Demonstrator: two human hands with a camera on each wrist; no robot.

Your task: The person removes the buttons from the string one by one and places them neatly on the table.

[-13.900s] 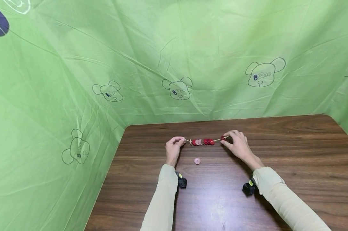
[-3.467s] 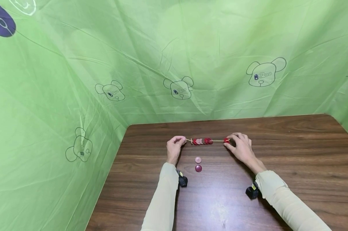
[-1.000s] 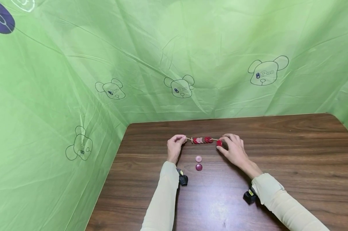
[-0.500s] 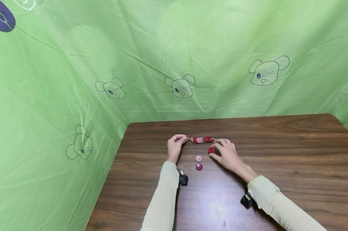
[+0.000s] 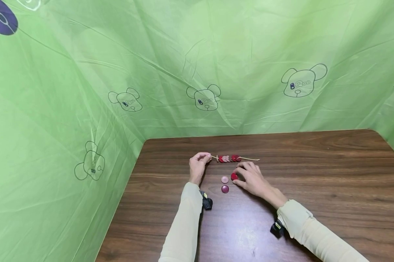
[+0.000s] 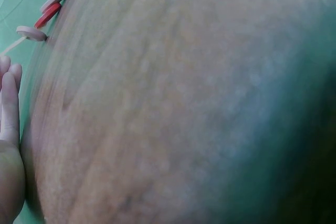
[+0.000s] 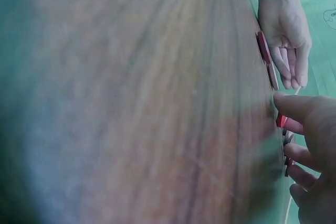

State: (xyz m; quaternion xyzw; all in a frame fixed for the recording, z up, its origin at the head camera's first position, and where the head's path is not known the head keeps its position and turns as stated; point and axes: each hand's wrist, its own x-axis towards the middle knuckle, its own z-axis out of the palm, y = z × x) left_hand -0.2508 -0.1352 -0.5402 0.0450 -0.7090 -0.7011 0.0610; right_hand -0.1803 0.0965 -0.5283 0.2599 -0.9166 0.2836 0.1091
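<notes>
My left hand [image 5: 197,168] pinches the left end of a thin cord [image 5: 249,158], which carries a row of red, pink and dark red buttons [image 5: 225,159]. The cord's right end lies loose on the table. Below the row, my right hand [image 5: 253,181] holds a red button [image 5: 234,176] between thumb and fingers. In the right wrist view the red button [image 7: 282,120] shows between those fingers. Just left of it lie a pink button [image 5: 224,179] and a dark magenta button [image 5: 225,189], one below the other.
The wooden table [image 5: 331,174] has its far edge against a green cloth [image 5: 249,54] printed with bear heads. Another green cloth side hangs at the left. Black wrist cameras sit at both cuffs.
My right hand has left the cord's right end and moved down and left with the red button. Earlier, the magenta button appeared below the pink one. My left hand has stayed at the cord.
</notes>
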